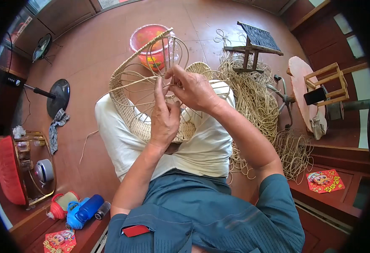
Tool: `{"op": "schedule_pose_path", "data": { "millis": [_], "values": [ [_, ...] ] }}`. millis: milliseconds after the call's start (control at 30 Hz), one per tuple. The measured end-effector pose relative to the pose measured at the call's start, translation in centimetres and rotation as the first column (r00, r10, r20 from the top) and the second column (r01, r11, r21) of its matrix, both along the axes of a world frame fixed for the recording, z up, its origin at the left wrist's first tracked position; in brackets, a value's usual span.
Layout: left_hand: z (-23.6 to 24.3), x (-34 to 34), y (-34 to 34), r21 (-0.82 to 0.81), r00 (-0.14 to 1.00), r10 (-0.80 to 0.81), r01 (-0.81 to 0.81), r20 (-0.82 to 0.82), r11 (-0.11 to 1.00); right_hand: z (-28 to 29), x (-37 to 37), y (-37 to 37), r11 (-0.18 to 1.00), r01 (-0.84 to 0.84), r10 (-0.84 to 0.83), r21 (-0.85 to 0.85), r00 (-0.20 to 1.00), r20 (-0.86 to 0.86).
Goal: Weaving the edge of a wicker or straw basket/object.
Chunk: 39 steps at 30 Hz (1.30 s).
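Observation:
A partly woven basket [123, 103] of tan cord rests on my lap between my knees. Its woven rim curves up on the left, and loose loops of cord fan across its open middle. My left hand [165, 120] is over the basket, index finger pointing up, with thumb and fingers closed on a cord [140, 81]. Just above and to the right, my right hand [195, 89] pinches the cord close to the left fingertips. The exact crossing of the strands is hidden between the fingers.
A large heap of tan cord [254, 101] lies on the floor at right, under a small woven-top stool [260, 38]. A red basin [149, 36] stands ahead. Bottles [84, 211] are at lower left, a fan [58, 97] at left, and a round pink table [300, 80] at right.

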<state>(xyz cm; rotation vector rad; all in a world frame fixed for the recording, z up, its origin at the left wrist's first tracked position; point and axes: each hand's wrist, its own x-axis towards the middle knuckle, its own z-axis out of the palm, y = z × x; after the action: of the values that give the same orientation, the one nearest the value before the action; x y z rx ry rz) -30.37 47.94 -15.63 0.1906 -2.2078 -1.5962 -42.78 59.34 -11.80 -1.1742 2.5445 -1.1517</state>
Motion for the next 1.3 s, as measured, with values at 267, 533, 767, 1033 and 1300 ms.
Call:
{"op": "schedule_pose_path", "data": {
  "millis": [267, 533, 767, 1033, 1300],
  "values": [
    [-1.0, 2.3, -0.2, -0.266, 0.971, 0.229, -0.202, 0.074, 0.943, -0.8, -0.7, 0.9, 0.991, -0.115, 0.107, -0.074, 0.989, -0.101],
    [1.4, 6.0, -2.6, -0.202, 0.972, 0.147, -0.109, 0.186, 0.973, -1.9, -0.2, 0.6, 0.98, -0.119, 0.078, -0.16, 0.968, -0.238],
    [7.4, 15.0, -12.5, -0.056, 0.909, 0.1, -0.084, 0.405, 0.995, -2.6, -0.1, 0.3, 0.978, -0.065, 0.006, -0.2, 0.959, -0.283],
    [17.2, 28.2, -39.7, -0.313, 0.771, 0.63, -0.579, 0.089, 0.753, -3.6, -0.2, 0.2, 0.981, -0.022, -0.046, -0.191, 0.937, -0.346],
    [31.6, 39.9, -59.4, -0.803, 0.083, 0.965, -0.576, -0.248, -0.156, -3.6, 0.1, 0.4, 0.981, -0.012, -0.059, -0.194, 0.933, -0.355]
  ]
}}
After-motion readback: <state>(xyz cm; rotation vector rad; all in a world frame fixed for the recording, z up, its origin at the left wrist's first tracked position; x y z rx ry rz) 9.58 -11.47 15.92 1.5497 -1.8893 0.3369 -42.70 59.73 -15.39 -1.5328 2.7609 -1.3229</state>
